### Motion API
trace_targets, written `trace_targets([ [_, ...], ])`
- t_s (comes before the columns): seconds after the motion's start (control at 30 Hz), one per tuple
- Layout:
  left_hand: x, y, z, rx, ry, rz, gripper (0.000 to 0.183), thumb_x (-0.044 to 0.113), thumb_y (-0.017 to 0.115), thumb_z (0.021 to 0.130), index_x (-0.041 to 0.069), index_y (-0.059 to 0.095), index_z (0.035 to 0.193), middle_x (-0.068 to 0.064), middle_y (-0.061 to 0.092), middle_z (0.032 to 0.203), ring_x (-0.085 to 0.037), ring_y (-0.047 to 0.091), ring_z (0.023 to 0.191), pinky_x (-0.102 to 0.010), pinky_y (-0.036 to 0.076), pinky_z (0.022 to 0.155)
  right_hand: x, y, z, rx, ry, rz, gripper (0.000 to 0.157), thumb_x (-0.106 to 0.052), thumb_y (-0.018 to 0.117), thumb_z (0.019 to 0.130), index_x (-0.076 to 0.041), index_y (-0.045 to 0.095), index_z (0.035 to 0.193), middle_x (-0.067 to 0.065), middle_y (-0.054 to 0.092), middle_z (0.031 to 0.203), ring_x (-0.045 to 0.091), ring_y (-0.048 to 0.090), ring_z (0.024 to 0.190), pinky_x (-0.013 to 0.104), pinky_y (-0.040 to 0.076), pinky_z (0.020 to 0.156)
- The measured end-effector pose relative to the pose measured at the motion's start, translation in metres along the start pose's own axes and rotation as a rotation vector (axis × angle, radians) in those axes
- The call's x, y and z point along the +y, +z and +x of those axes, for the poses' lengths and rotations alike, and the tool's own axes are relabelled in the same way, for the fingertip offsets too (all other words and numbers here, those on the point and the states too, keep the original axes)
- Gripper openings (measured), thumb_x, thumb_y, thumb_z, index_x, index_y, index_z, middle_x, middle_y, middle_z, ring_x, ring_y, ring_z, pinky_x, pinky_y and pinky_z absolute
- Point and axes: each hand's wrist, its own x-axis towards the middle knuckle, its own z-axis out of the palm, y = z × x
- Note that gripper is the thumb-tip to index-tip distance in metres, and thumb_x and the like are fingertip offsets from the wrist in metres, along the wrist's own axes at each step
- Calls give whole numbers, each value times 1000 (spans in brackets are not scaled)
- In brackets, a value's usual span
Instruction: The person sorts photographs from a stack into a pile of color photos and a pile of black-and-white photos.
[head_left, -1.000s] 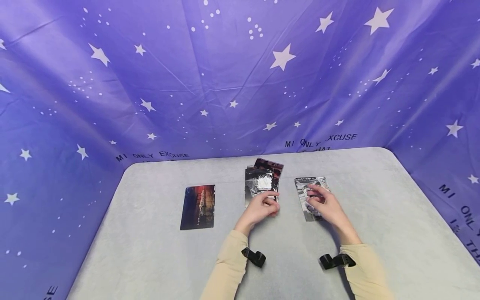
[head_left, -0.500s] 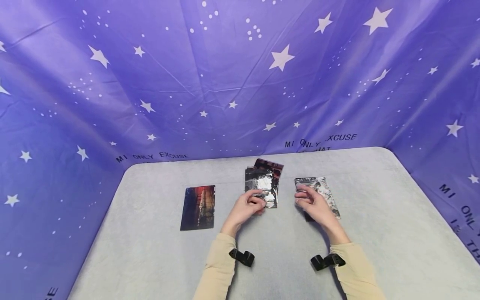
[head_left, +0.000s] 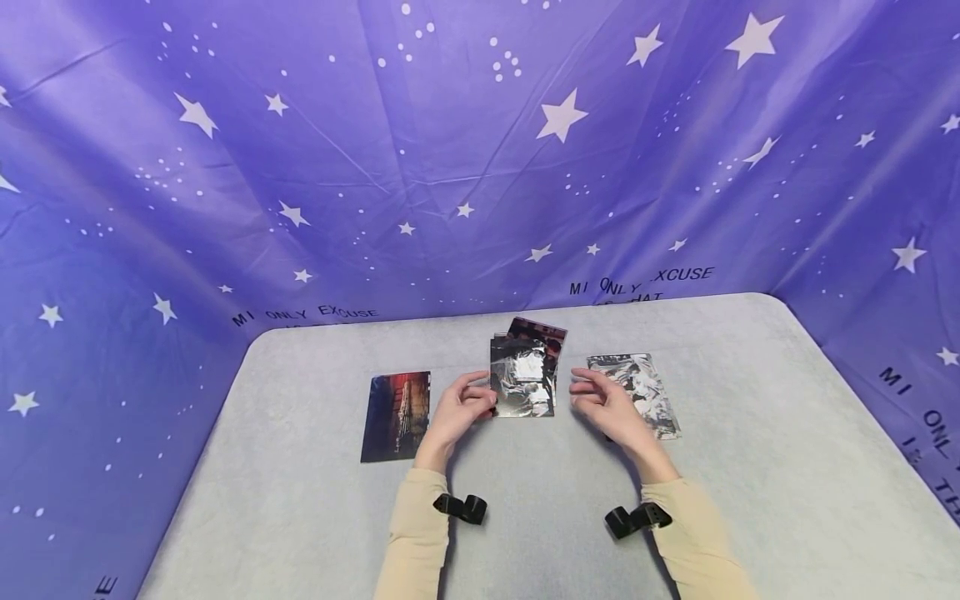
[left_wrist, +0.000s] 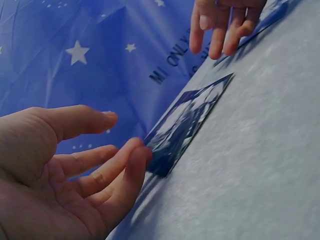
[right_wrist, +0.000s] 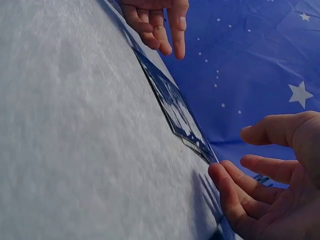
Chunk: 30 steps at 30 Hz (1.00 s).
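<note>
A small pile of glossy photo prints [head_left: 521, 383] lies flat mid-table, its top one black-and-white and a reddish one poking out behind. My left hand [head_left: 455, 414] is at the pile's left edge, fingers loosely bent; in the left wrist view its fingertips [left_wrist: 137, 152] come close to the prints [left_wrist: 190, 120], and whether they touch cannot be told. To the pile's right, my right hand [head_left: 617, 414] hovers with a gap between thumb and fingers, holding nothing. Partly beneath it are more black-and-white prints [head_left: 647, 390]. A dark red-and-blue print [head_left: 397, 417] lies left of my left hand.
The grey table [head_left: 300, 517] has rounded far corners. A purple star-printed curtain [head_left: 450, 150] stands behind it and along both sides. Black camera straps [head_left: 465, 507] sit on both wrists over beige sleeves.
Both hands have moved left. My left hand has come off the middle pile to its left edge, and my right hand has slid leftward, uncovering more of the right-hand prints. The prints look unmoved.
</note>
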Motion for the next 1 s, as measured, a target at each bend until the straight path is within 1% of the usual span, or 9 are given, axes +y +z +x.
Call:
trace_targets([
  [0.13,6,-3,-1,50,-1,5,49,-10,57,87,-15,43,134,-39,53,117,-44,58,104,-46,51,88,0,8,5,-15,1,-5,53,7,60,86,13,42,136,32,56,118,40,59,103,19,49,83],
  [0.27,5,-2,1,70,3,-2,50,-10,57,86,-16,42,134,-39,51,120,-43,57,105,-47,50,89,0,17,9,-6,-12,-19,52,7,60,85,13,45,134,32,57,118,36,61,101,19,48,83],
  [0.43,2,-1,5,73,8,14,51,-9,58,85,-16,42,133,-38,51,120,-32,61,99,-38,53,85,0,24,11,0,-9,-25,52,7,60,83,14,45,133,32,55,120,30,62,97,18,47,82],
  [0.53,1,-1,6,71,3,18,51,-8,58,85,-15,43,133,-37,52,120,-27,62,97,-35,53,84,-2,26,11,-3,8,-12,54,6,60,85,15,42,135,33,53,122,32,61,99,18,47,82],
  [0.63,2,-1,6,70,2,20,51,-8,58,86,-15,43,133,-37,53,119,-24,63,95,-35,53,85,-5,27,11,-4,23,6,57,5,61,85,14,39,137,34,52,124,37,59,103,19,47,82],
  [0.73,2,0,5,66,5,19,51,-8,58,86,-15,42,134,-38,53,119,-24,63,95,-37,53,86,-6,27,10,-8,32,11,58,4,61,86,13,38,139,34,51,125,40,58,105,23,48,85],
  [0.83,2,0,4,65,-8,4,52,-9,57,86,-15,42,135,-38,52,120,-26,62,97,-39,52,87,-6,27,9,-11,45,18,58,3,60,86,12,38,139,34,51,126,40,58,107,26,48,87],
  [0.93,-7,-2,9,75,-9,-5,53,-8,58,85,-13,43,135,-36,54,119,-25,63,96,-36,53,85,-6,27,9,-10,65,47,58,4,59,87,11,37,140,33,51,126,40,58,107,24,49,84],
  [1.0,-12,-3,11,82,-17,-8,53,-8,59,85,-12,43,136,-34,55,119,-25,63,96,-37,53,85,-6,27,9,-7,77,84,58,5,58,87,11,37,140,33,51,126,38,59,106,22,49,81],
])
